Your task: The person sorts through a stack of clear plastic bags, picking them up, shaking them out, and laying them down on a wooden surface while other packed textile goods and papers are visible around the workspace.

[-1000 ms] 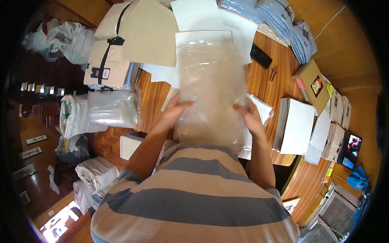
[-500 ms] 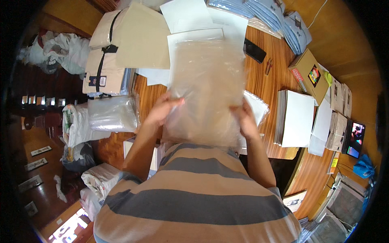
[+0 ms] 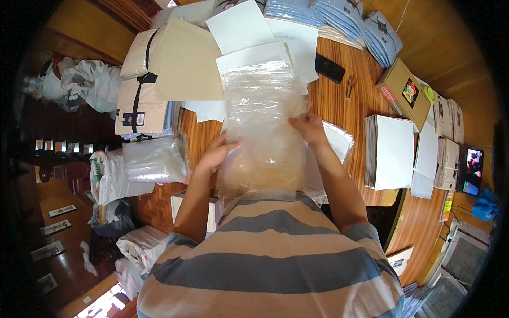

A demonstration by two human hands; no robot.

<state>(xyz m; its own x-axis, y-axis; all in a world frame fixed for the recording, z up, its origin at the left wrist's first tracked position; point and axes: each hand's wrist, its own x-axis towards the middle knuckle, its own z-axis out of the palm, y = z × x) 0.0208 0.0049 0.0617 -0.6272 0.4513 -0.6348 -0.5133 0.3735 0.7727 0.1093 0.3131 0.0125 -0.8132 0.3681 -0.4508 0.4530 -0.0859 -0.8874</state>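
Over the near edge of the table I hold a crinkled clear plastic bag [image 3: 262,114] between both hands. My left hand [image 3: 216,152] grips its left edge, thumb on top. My right hand [image 3: 308,130] pinches its right edge a little farther up. Pale and glossy in its upper part, the bag looks beige toward my body; whether anything lies inside, I cannot tell. Its far end overlaps white sheets [image 3: 238,26]. Right of the bag, partly behind my right forearm, lies another plastic-wrapped white item [image 3: 338,139].
At the left are packed beige garments [image 3: 137,108], a beige sheet [image 3: 188,61] and a stack of clear bags [image 3: 154,159]. Along the right stand a white card stack [image 3: 393,151], a cardboard box [image 3: 407,93] and a phone [image 3: 330,68]. Blue packed shirts [image 3: 336,18] line the back.
The bag has shifted slightly, and its upper part now looks clear and glossy rather than beige. My right hand has moved up and inward along its edge; the left has lowered slightly.
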